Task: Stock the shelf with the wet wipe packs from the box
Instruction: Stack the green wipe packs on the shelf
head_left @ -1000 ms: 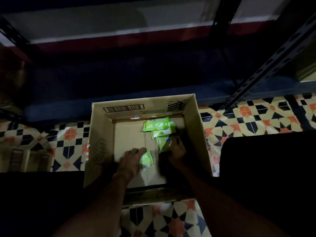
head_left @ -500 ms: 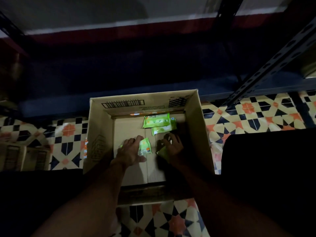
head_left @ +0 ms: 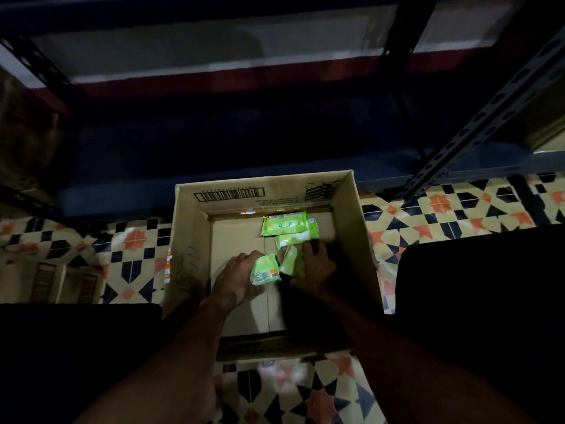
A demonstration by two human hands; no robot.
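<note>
Cardboard box point(head_left: 191, 237) takes both forearms, reaching down into it: the left hand point(head_left: 240, 278) grasps a green pack point(head_left: 265, 269), the right hand point(head_left: 316, 267) clutches a second pack point(head_left: 290, 261) mid-box.

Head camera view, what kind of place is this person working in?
Probably a dimly lit shop or stockroom: a slotted metal shelving rack over a patterned tile floor, and an open barcoded cardboard box of green wet wipe packs, with the left hand and right hand each gripping one.
</note>
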